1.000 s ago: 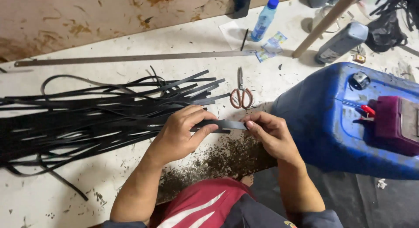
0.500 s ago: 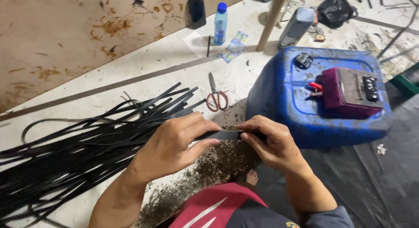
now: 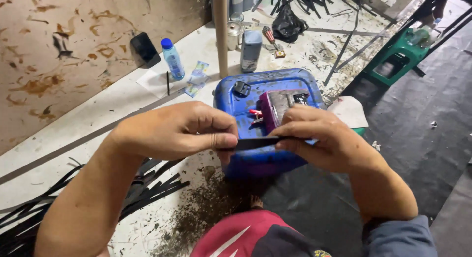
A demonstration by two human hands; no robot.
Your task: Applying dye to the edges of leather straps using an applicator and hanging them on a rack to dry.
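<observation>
Both hands hold one short, flat black rubber strip (image 3: 255, 143) level between them. The left hand (image 3: 182, 129) pinches its left end with thumb and fingers closed tight; the right hand (image 3: 319, 139) clamps the opposite end, grip closed likewise. Behind the grip stands a blue plastic jerrycan (image 3: 275, 158). Below and left of the grip, a heap of long black strips (image 3: 147, 188) lies on the floor (apparently unprocessed), so most of the work appears to remain.

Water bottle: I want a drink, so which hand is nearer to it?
Left. The left hand lies just below the water bottle; the right hand is farther right.
</observation>
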